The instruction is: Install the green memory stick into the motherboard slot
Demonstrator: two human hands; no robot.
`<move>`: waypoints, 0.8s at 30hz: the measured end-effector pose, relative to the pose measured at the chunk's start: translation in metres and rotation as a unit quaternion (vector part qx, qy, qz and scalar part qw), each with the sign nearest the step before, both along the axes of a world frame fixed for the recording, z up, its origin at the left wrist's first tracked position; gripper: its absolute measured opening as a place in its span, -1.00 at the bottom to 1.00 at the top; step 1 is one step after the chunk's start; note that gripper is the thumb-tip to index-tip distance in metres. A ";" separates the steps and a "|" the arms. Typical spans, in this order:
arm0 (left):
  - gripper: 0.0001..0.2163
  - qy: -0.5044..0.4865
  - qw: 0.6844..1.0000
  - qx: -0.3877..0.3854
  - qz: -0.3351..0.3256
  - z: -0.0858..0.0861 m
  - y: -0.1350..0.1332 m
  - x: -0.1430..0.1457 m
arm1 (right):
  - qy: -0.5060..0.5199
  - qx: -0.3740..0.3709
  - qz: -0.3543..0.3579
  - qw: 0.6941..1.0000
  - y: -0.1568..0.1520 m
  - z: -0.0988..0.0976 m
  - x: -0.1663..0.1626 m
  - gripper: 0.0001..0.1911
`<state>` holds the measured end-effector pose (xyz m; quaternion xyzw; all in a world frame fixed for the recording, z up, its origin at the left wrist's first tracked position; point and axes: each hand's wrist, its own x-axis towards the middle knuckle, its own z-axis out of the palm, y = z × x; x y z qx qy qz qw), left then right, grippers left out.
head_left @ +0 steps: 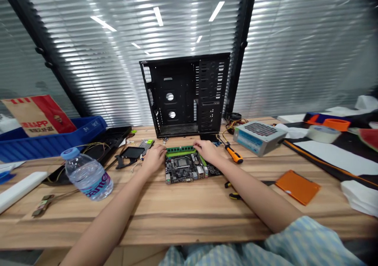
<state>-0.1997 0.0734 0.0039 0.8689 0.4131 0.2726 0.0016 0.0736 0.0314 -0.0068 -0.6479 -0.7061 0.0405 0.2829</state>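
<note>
Memory stick [180,151] on motherboard [184,170], ends under fingers [163,151] (left hand [155,158], right hand [207,151]).

I see a pale wooden worktop [177,214] with a motherboard [184,168] lying flat near its middle. An open black computer case [186,94] stands upright behind it, with a grey power supply [258,136] to that case's right. Left of the board are a water bottle [87,175], a black panel [102,146] and a blue bin [53,142]. To its right lie an orange-handled screwdriver [233,153], a flat orange pad [297,186] and a black mat [327,161].
</note>
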 end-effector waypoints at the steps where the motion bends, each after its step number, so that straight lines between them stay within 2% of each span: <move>1: -0.79 -0.004 1.000 0.002 -0.003 0.000 0.000 0.000 | -0.003 -0.002 -0.001 1.000 0.000 0.000 0.000 -0.82; 15: -0.80 0.007 1.000 -0.001 0.002 0.001 -0.001 0.000 | -0.034 -0.004 0.005 0.999 0.000 0.002 0.000 -0.82; 18: -0.80 0.004 1.000 0.018 0.001 0.001 -0.003 0.001 | -0.042 -0.002 0.007 0.999 -0.001 0.003 -0.001 -0.82; 24: -0.77 0.057 0.997 0.046 -0.020 0.002 -0.004 0.002 | -0.075 0.014 0.025 0.997 -0.004 0.006 -0.003 -0.80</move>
